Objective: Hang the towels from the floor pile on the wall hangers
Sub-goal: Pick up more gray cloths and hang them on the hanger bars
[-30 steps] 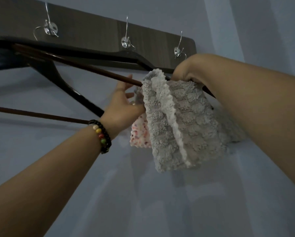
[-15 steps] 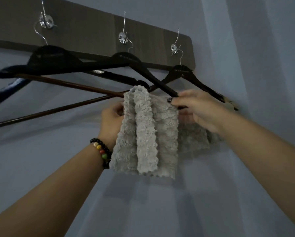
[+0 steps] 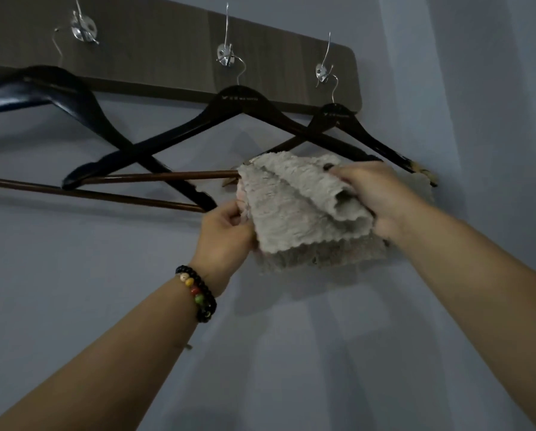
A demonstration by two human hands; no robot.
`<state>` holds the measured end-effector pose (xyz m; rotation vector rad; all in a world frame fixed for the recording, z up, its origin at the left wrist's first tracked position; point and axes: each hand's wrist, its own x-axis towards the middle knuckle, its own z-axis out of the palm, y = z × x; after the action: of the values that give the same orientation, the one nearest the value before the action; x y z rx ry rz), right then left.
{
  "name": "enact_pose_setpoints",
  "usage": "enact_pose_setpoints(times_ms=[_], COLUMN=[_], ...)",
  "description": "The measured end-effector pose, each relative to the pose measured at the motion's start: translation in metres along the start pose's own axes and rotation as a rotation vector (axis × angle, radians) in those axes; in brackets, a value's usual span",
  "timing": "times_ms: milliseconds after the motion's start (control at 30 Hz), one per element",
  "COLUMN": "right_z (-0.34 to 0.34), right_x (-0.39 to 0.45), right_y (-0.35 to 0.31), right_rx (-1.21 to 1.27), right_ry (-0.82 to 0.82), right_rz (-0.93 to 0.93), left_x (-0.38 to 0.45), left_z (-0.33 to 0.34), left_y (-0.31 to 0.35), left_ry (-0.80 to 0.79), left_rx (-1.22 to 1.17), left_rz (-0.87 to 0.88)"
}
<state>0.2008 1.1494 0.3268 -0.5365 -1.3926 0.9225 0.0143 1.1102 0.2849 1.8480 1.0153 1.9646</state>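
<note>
The grey towel (image 3: 294,206) has been pulled lower over the hanger bar (image 3: 167,176) vs. 0.5 s ago; its edge is pinched by the left hand (image 3: 226,234), its top fold gripped by the right hand (image 3: 375,197); hanging is judged nearly done, only straightening left.

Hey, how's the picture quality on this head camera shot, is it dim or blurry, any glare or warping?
Head view: dim, bluish light with soft shadows on the wall; small glints on the metal hooks; the grey towel and both hands, left and right, look slightly soft; the wide lens bows the wooden board.
</note>
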Motion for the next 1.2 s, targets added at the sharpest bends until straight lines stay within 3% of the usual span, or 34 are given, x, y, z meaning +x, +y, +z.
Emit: enact_pose_setpoints(times_ms=[133,200,333,400,467,567,700,1000,1200], right_z=[-0.015,-0.020,-0.027,-0.027,-0.026,-0.025,-0.024,-0.027,-0.026], right_x=[0.012,0.016,0.023,0.025,0.027,0.029,0.033,0.036,0.039], right_y=[-0.002,-0.001,0.003,0.005,0.005,0.003,0.000,0.005,0.004], right_rx=[-0.104,-0.127,-0.138,-0.144,-0.149,-0.170,-0.199,-0.269,-0.231], right_ry=[0.027,0.035,0.023,0.018,0.005,-0.010,-0.001,-0.030,-0.037], right_rz=[-0.047,-0.035,0.047,0.064,0.071,0.071,0.063,0.093,0.134], left_x=[0.001,0.003,0.014,0.024,0.040,0.066,0.090,0.102,0.094], left_z=[-0.008,-0.014,-0.026,-0.026,-0.021,-0.009,0.008,-0.003,-0.016], left_y=[0.005,0.012,0.034,0.047,0.059,0.072,0.077,0.076,0.068], left_ry=[0.027,0.051,0.100,-0.030,-0.199,-0.402,-0.515,-0.574,-0.538], left_rx=[0.112,0.283,0.736,0.912,1.074,1.222,1.273,1.330,1.204], left_rz=[-0.060,0.029,0.475,0.706,0.813,0.735,0.541,0.515,0.611])
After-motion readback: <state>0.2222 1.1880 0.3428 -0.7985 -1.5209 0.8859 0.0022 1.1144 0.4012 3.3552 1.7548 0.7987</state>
